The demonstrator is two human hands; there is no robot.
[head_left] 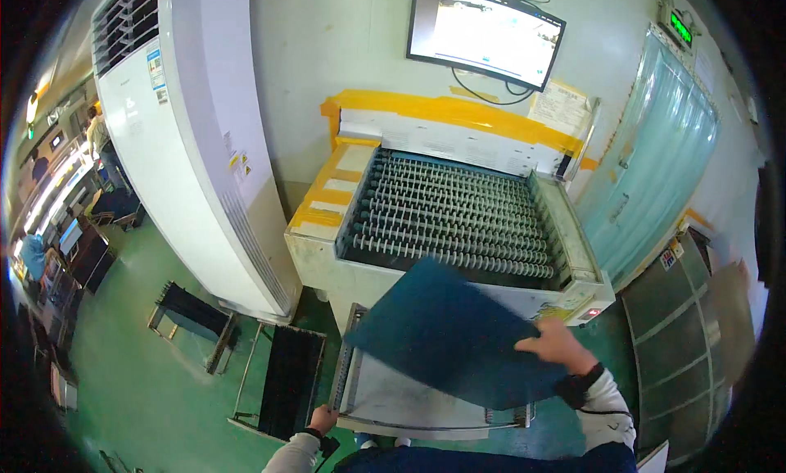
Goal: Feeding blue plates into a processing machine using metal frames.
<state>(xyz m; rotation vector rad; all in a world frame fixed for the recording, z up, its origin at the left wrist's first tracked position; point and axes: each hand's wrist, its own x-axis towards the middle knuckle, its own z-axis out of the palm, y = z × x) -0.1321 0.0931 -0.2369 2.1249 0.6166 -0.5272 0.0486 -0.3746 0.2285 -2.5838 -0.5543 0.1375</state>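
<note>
My right hand (557, 345) grips the right edge of a thin, dark blue-green rectangular panel (446, 330). The panel is tilted, its far corner reaching the front lip of a roller conveyor machine (450, 215). Beneath it stands a metal frame rack with a pale flat base (409, 399), partly covered by the panel. At the near left corner of that rack, my left hand (323, 419) is closed around the frame's rail. Rows of small wheels on shafts fill the machine's bed.
Left of the machine rises a tall white air conditioner (196, 153). Two racks (192, 316) with dark slotted contents (291, 375) stand on the green floor. A wall monitor (487, 32) hangs above. At right are a plastic-curtained doorway (655, 153) and a grey panel (675, 334). A person (102, 145) stands far left.
</note>
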